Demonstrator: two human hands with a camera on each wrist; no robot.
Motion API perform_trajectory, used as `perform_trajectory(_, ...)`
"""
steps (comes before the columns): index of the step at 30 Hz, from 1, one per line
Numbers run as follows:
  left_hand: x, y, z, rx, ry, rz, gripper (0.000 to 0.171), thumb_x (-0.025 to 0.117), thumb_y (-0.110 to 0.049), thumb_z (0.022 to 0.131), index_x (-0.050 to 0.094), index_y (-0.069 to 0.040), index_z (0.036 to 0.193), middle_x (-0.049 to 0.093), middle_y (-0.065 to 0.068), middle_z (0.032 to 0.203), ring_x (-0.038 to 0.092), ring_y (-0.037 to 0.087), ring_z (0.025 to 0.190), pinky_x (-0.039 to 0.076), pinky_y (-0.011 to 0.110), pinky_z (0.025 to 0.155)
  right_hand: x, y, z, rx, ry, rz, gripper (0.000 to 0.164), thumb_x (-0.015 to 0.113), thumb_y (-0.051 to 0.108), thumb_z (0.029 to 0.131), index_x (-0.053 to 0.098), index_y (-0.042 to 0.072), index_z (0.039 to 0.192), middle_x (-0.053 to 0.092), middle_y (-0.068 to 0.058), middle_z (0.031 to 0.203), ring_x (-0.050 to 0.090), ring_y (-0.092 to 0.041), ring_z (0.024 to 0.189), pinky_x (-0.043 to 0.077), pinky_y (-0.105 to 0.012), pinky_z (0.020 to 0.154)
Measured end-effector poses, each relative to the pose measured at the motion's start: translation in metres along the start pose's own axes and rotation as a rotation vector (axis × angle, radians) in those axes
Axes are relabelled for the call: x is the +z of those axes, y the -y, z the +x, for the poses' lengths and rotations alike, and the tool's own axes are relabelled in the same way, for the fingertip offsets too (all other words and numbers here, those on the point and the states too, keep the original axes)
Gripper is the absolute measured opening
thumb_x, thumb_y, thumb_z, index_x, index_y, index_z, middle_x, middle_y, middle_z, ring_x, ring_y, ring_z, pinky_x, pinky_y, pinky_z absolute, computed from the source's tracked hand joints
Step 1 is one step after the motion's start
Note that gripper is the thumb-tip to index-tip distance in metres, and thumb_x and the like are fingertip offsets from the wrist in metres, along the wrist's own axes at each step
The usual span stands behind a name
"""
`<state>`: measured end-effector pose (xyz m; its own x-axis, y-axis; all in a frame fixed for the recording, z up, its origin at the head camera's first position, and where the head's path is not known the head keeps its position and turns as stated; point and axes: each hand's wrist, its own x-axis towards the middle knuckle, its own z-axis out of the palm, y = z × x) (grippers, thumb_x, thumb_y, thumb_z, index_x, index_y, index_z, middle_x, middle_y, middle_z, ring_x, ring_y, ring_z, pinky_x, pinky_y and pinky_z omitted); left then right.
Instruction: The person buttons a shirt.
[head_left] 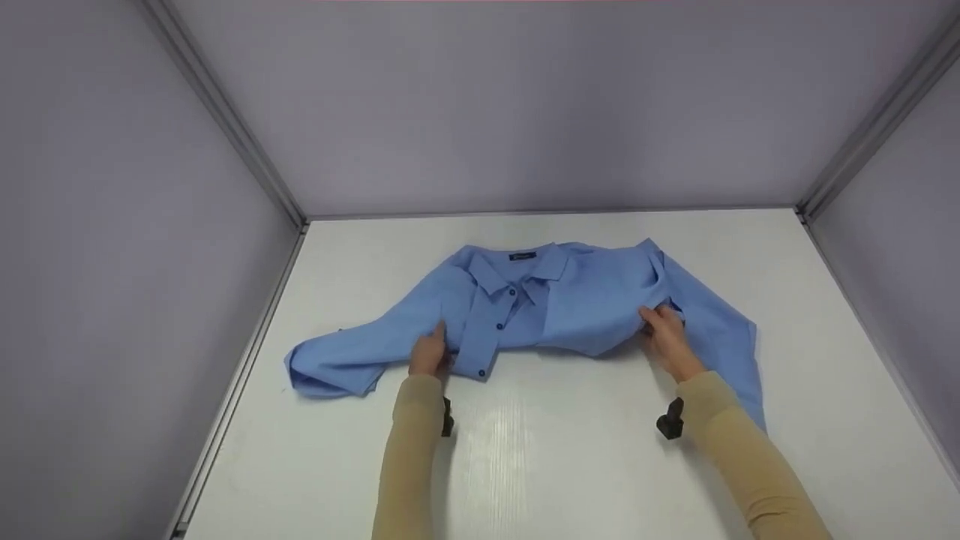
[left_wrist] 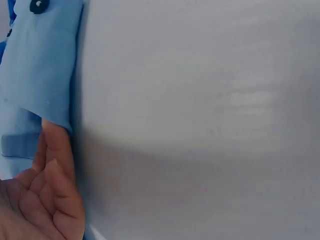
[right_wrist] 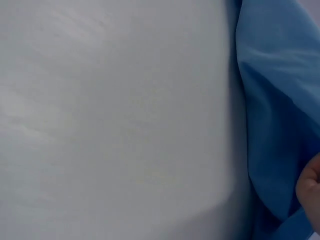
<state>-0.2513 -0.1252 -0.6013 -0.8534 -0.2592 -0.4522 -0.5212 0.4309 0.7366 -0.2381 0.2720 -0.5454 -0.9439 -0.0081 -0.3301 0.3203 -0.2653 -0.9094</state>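
Observation:
A blue button-up shirt lies spread across the white table, its collar facing the back wall and a dark label inside the neck. Dark buttons run down the front strip, which hangs partly apart from the other front. My left hand is at the lower edge left of the buttons, one finger on top of the cloth; in the left wrist view other fingers go beneath the strip. On the other side, my right hand pinches the lower edge near the sleeve, lifting the cloth in folds. Only part of that hand shows in the right wrist view.
One sleeve stretches to the left, its cuff end folded over. The other sleeve runs down the right, partly behind my right forearm. Grey walls enclose the white table at the back and both sides.

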Motion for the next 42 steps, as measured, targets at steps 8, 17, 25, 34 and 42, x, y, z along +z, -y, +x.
perform_trajectory(8,0.0,0.001,0.003,-0.013,-0.07,0.108,0.038,0.03,-0.02,0.092,0.058,0.005,0.095,0.057,0.016,0.091,0.052,0.027,0.083,0.04,0.04,0.078,0.004,-0.006,0.002,0.111,-0.023,-0.081,0.032,0.053,0.026,0.088,0.034,0.003,0.101,0.038,-0.002,0.095,0.039,-0.009,0.082,0.034,-0.024,0.074)
perform_trajectory(17,-0.023,-0.034,-0.032,0.171,-0.3,0.135,0.041,0.031,-0.024,0.092,0.059,0.003,0.079,0.061,0.018,0.088,0.057,0.031,0.078,0.043,0.044,0.068,-0.001,0.002,0.002,0.121,0.026,-0.155,0.033,0.05,0.021,0.09,0.032,0.002,0.111,0.034,-0.004,0.104,0.037,-0.012,0.092,0.03,-0.027,0.083)
perform_trajectory(25,-0.045,-0.08,-0.046,0.489,-0.491,-0.105,0.039,0.033,-0.012,0.093,0.033,-0.008,0.054,0.035,0.006,0.054,0.034,0.02,0.051,0.032,0.035,0.05,0.003,0.042,0.0,-0.201,0.019,0.007,0.052,0.039,0.021,0.095,0.017,-0.004,0.135,0.018,-0.008,0.138,0.017,-0.012,0.125,0.014,-0.021,0.101)
perform_trajectory(34,-0.066,-0.116,-0.071,0.62,-0.378,-0.424,0.039,0.031,-0.017,0.096,0.04,-0.005,0.06,0.045,0.005,0.061,0.046,0.015,0.056,0.039,0.024,0.055,0.013,0.093,-0.023,-0.524,0.174,-0.041,0.033,0.044,0.003,0.091,0.034,0.0,0.122,0.032,-0.01,0.124,0.03,-0.014,0.114,0.023,-0.022,0.095)
perform_trajectory(42,-0.071,-0.117,-0.067,0.386,-0.143,-0.593,0.038,0.023,-0.028,0.098,0.045,0.001,0.107,0.054,0.016,0.109,0.06,0.024,0.087,0.047,0.031,0.07,0.016,0.102,-0.015,-0.384,0.11,-0.375,0.079,0.045,0.017,0.092,-0.02,0.008,0.137,-0.02,-0.009,0.143,-0.015,-0.014,0.129,-0.004,-0.031,0.103)
